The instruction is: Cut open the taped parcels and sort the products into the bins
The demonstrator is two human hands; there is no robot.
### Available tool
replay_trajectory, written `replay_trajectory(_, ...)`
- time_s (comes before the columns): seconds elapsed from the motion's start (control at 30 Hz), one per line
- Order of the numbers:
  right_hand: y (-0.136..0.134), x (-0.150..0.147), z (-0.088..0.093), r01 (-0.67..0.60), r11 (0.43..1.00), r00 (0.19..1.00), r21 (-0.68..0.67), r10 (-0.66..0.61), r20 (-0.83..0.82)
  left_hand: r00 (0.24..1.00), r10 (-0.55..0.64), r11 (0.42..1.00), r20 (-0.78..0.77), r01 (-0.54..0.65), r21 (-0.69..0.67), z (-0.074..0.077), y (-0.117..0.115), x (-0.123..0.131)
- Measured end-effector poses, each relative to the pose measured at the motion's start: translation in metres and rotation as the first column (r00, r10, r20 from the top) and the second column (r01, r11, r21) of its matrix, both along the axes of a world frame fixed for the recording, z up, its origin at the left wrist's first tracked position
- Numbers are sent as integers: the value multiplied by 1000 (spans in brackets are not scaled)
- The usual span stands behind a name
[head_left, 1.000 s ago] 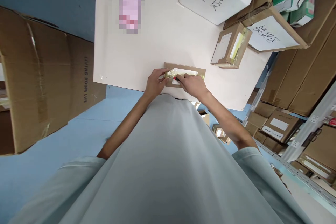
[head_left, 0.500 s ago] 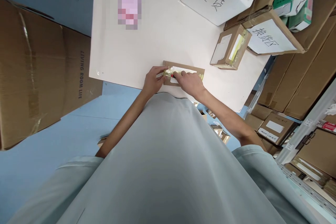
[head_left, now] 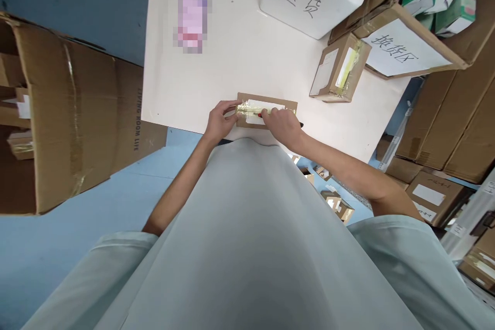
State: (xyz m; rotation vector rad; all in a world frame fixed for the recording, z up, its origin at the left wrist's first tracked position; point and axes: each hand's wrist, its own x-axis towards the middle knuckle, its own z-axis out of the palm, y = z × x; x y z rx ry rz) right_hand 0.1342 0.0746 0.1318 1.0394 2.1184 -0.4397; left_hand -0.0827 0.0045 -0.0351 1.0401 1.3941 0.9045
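Note:
In front of my body, a small flat cardboard box (head_left: pixel 266 126) lies at the near edge of the white table (head_left: pixel 216 69). Clear tape and a white label run along its top. My left hand (head_left: pixel 220 122) grips the box's left end between fingers and thumb. Over the box's right half, my right hand (head_left: pixel 284 125) is closed around a slim box cutter (head_left: pixel 260 115), red at the front, with a black end showing behind the hand. Its tip is at the tape, left of the label's middle; the blade is hard to make out.
A taped carton (head_left: pixel 336 72) stands to the right, beside a white foam bin (head_left: pixel 305 5) and a large open carton (head_left: pixel 417 51) holding green boxes. At left is a tall open carton (head_left: pixel 93 113) with smaller boxes inside. A blurred pink item (head_left: pixel 192 19) lies at the table's far left.
My right hand and the box cutter have moved a little rightward along the tape. My left hand stays at the box's left end. The camera view has turned slightly, showing more of the left carton.

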Motion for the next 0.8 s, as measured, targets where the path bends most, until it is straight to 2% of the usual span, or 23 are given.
replay_trajectory(0.13,-1,30,4,30,1000,999,-2,-30,39,1000,19,1000,-2,-19,10,0,-1,0)
replay_trajectory(0.27,-3,49,6,-5,1000,1000,-5,5,-15,1000,19,1000,-13,-19,18,0,-1,0)
replay_trajectory(0.37,-3,42,-2,-38,999,994,11,39,-98,1000,22,999,9,-22,45,-1,0,1)
replay_trajectory(0.57,7,8,-24,-103,995,976,0,101,-193,999,29,997,39,-32,63,-6,1,2)
replay_trajectory(0.8,11,-2,-23,-70,997,978,-23,65,-197,999,25,999,22,-26,48,-2,2,4)
